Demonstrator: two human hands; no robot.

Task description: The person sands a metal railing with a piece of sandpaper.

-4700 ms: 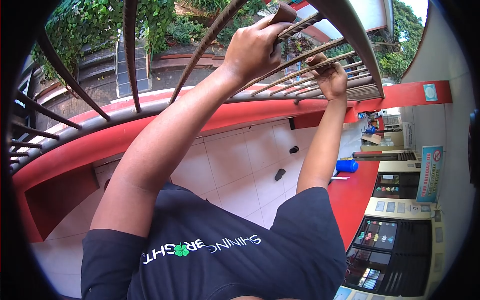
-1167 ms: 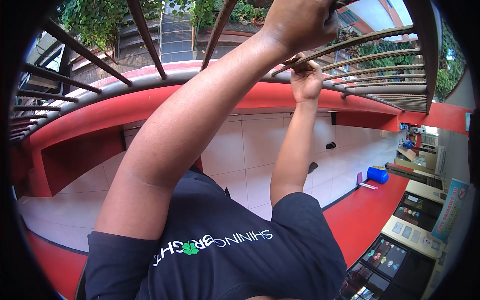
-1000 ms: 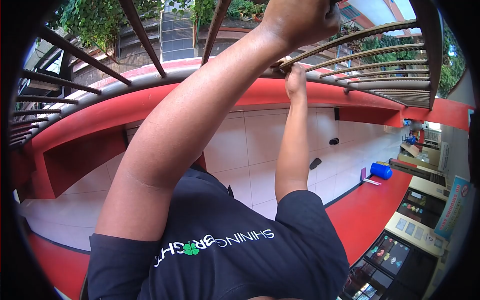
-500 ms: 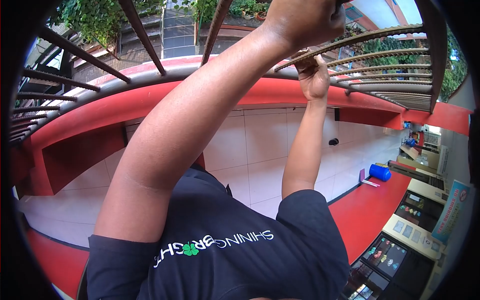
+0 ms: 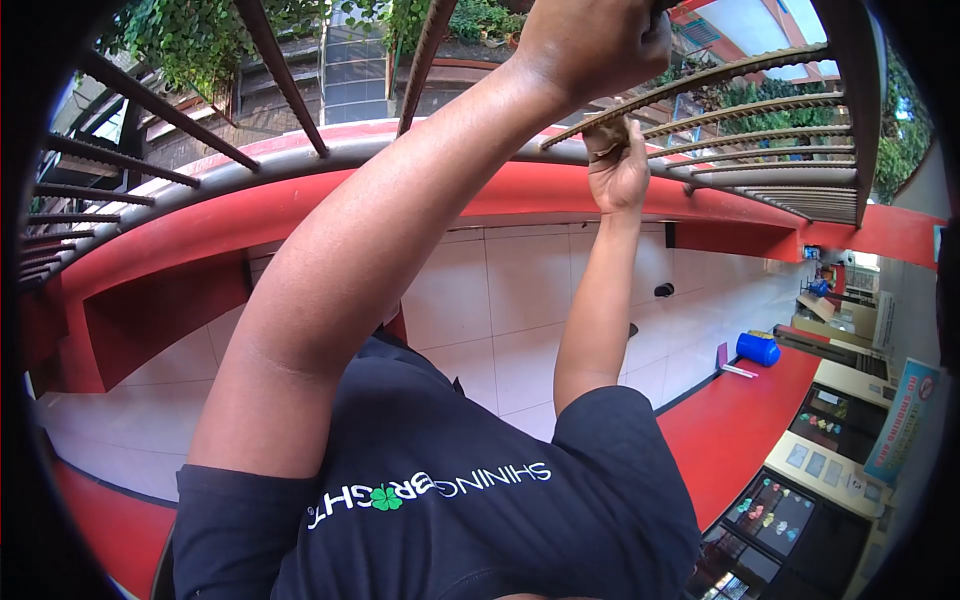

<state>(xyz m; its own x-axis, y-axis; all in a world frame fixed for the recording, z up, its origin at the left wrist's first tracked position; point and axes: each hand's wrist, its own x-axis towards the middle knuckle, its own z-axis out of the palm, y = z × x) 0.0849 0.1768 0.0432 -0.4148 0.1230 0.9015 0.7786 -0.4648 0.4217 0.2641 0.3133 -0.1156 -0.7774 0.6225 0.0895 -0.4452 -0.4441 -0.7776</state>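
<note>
My left hand (image 5: 598,45) is closed in a fist at the top of the view, by the upper part of the railing. What lies inside its fingers is hidden. Below it, my right hand (image 5: 620,178) pinches a folded brown piece (image 5: 606,138) that looks like cloth, against the lower end of a ridged metal bar (image 5: 690,88). Fingers of the right hand are partly hidden behind the bar and the brown piece.
The metal railing (image 5: 300,143) curves across the view above a red ledge (image 5: 400,205). Tiled wall (image 5: 520,290) lies beneath it. A blue container (image 5: 758,348) stands on the red floor (image 5: 700,450) to the right. Plants (image 5: 180,45) grow beyond the bars.
My right hand has shifted slightly down along the bar, and more of the brown piece shows. My left hand stays closed, slightly further left in view.
</note>
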